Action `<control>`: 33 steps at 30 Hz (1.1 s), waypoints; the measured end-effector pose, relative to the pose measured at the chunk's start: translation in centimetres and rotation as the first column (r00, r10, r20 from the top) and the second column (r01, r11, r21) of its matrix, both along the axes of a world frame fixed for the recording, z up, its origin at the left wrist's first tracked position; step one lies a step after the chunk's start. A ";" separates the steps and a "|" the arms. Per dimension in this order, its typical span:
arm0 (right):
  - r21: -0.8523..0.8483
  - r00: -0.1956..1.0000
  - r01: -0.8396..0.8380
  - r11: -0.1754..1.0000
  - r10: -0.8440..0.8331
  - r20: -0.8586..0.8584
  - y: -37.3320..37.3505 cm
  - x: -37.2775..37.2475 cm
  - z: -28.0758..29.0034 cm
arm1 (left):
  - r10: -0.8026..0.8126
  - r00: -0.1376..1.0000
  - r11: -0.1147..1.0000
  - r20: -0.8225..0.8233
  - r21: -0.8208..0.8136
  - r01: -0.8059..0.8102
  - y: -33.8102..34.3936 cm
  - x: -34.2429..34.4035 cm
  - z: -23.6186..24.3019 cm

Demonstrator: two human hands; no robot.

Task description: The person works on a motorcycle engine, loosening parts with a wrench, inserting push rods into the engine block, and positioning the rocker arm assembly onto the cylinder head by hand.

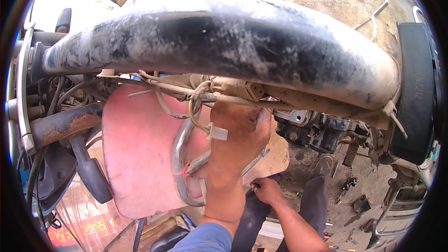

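A thick, scuffed black tube point(210, 42) of a motorcycle frame arches across the view. My left hand point(235, 130) reaches up beneath it, beside a dusty bracket point(238, 87); its fingers are mostly hidden there. A white plastic connector point(218, 132) on a wire loop point(192, 107) hangs against the back of that hand. To its right is the dark engine point(312, 130). Lower down, my right hand point(268, 190) is closed in front of my dark trousers point(254, 214); whatever it may hold is too small to make out.
A faded pink panel point(140, 144) and a bent chrome tube point(179, 147) lie below the frame. The handlebar side has a black rubber piece point(95, 179). A black seat-like part point(415, 88) stands at right. Loose parts point(360, 205) lie on the ground near my shoe point(323, 164).
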State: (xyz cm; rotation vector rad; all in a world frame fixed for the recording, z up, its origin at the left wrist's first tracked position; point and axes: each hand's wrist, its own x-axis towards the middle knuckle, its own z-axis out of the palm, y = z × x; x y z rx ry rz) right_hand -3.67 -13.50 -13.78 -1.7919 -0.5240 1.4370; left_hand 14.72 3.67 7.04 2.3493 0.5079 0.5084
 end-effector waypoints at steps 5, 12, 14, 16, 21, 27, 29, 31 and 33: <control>-0.014 1.000 0.000 1.000 0.000 -0.001 0.0 0.2 0.2 | 0.004 1.000 0.999 -0.029 0.037 -0.003 0.1 0.2 0.9; -0.018 1.000 0.002 1.000 -0.002 0.000 -0.1 0.2 0.1 | 0.051 0.999 0.998 -0.006 -0.048 -0.051 -0.3 0.2 1.3; 0.000 0.999 0.028 1.000 -0.028 0.018 -0.1 -0.2 -0.1 | 0.003 1.000 0.999 0.023 0.046 -0.004 0.2 0.5 0.9; 0.005 1.000 0.026 1.000 -0.026 0.017 0.0 -0.1 -0.2 | -0.048 0.998 0.989 0.048 0.139 0.041 0.4 0.6 0.8; 0.042 0.997 0.065 0.997 -0.066 0.030 0.0 -0.1 0.2 | 0.097 0.994 0.980 0.058 -0.180 -0.086 -0.1 0.4 1.5; 0.061 0.998 0.064 0.996 -0.065 0.017 0.1 0.3 0.6 | -0.045 0.999 0.999 0.002 -0.018 0.045 0.3 0.1 0.4; 0.031 0.998 0.057 0.998 -0.056 -0.011 0.1 0.2 0.4 | -0.043 0.999 0.999 -0.022 -0.023 0.042 0.0 0.3 0.4; 0.024 0.999 0.041 0.999 -0.040 -0.008 0.2 0.2 0.2 | -0.039 0.998 0.999 -0.047 -0.029 0.038 -0.2 0.4 0.6; 0.017 1.000 0.024 1.000 -0.024 -0.005 0.2 0.1 0.1 | -0.005 0.999 1.000 -0.033 -0.014 0.005 -0.3 0.6 0.9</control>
